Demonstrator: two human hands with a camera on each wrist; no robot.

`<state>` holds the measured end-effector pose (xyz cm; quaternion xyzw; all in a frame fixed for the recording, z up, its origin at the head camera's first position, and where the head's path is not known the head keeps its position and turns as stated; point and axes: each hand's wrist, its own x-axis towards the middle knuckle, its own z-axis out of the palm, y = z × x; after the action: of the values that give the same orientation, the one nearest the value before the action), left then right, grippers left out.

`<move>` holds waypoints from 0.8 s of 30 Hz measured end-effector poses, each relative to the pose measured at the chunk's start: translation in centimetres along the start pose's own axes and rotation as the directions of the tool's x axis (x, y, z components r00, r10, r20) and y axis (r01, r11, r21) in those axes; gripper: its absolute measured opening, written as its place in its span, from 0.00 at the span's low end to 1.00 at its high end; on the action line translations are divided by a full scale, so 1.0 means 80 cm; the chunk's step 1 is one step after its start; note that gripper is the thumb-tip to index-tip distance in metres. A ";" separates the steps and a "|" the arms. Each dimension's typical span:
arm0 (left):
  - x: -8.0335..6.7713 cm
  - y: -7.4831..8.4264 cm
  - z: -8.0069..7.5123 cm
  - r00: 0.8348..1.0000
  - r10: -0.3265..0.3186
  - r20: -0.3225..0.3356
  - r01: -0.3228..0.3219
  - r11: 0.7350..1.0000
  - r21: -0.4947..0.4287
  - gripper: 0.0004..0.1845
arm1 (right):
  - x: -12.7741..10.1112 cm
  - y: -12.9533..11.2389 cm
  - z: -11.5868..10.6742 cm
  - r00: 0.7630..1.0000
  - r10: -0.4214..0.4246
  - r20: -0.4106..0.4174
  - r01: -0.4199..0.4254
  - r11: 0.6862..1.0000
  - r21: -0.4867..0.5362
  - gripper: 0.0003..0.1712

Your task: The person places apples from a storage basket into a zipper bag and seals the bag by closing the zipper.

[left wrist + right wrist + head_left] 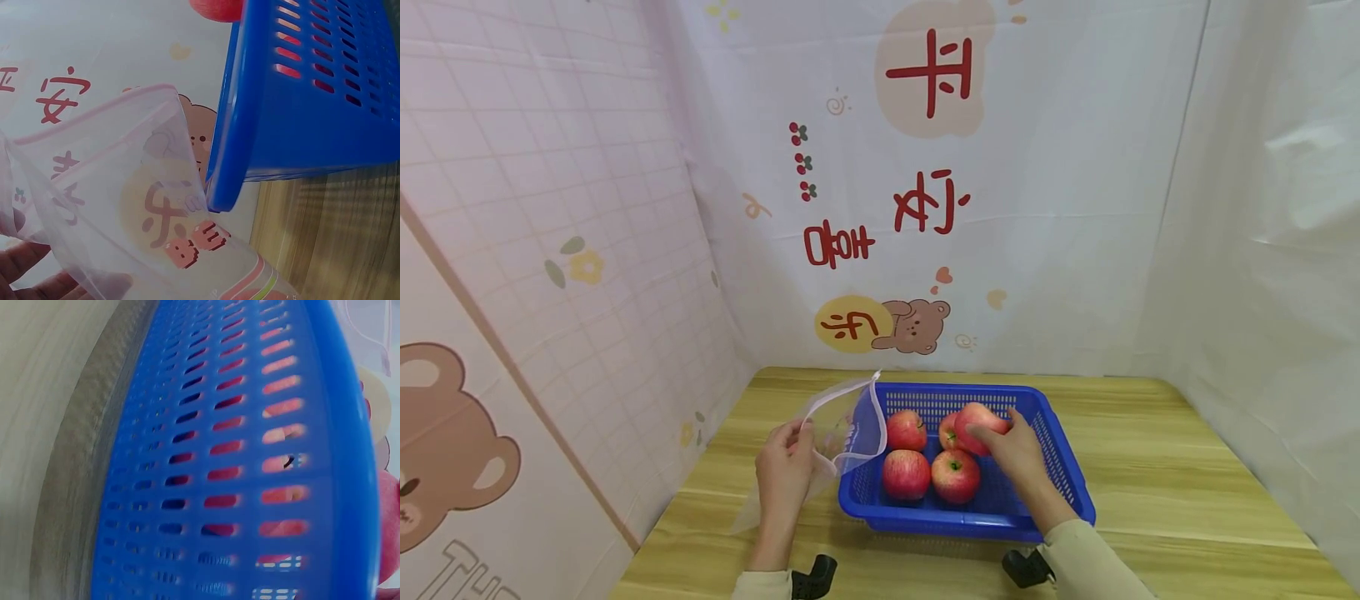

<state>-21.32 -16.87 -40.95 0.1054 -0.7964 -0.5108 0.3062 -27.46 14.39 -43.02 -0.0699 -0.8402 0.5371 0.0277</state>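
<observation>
In the head view, my left hand [786,462] pinches the edge of a clear zip bag [868,433] with a white-edged mouth, which gapes toward the basket. In the left wrist view the bag [144,175] shows pink printed letters, with fingertips [22,262] at its lower left. My right hand [1021,454] grips a red apple [977,427] over a blue plastic basket [955,522]. Several other apples [956,476] sit in the basket's left and middle part. Through the slots in the right wrist view, red fruit shows; the hand is mostly hidden there by the basket wall [237,456].
The basket stands on a wood-grain table [1165,483], with bare tabletop to its right. A printed white cloth [1060,208] hangs behind, and another cloth [565,250] hangs at the left. Part of the bag overlaps the basket's left rim in the head view.
</observation>
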 end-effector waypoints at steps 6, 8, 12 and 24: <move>-0.001 0.001 0.000 1.000 -0.001 0.006 0.001 1.000 -0.006 0.12 | -0.003 -0.009 0.006 0.999 -0.027 -0.023 0.027 1.000 -0.001 0.56; -0.002 0.002 0.001 1.000 0.000 0.007 0.000 1.000 -0.008 0.12 | -0.005 -0.013 0.008 0.999 -0.032 -0.029 0.032 0.999 -0.005 0.55; -0.003 0.004 0.001 1.000 -0.012 0.013 0.012 1.000 -0.006 0.13 | -0.007 -0.021 0.014 0.999 -0.032 -0.027 0.032 0.999 -0.005 0.55; -0.005 0.006 0.002 1.000 0.020 0.009 -0.019 1.000 -0.003 0.12 | -0.021 -0.054 0.041 0.998 -0.057 0.029 0.054 0.993 0.101 0.58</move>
<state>-21.07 -16.34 -40.71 0.0949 -0.7980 -0.5094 0.3077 -26.58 9.42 -40.41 -0.0365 -0.8142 0.5784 0.0328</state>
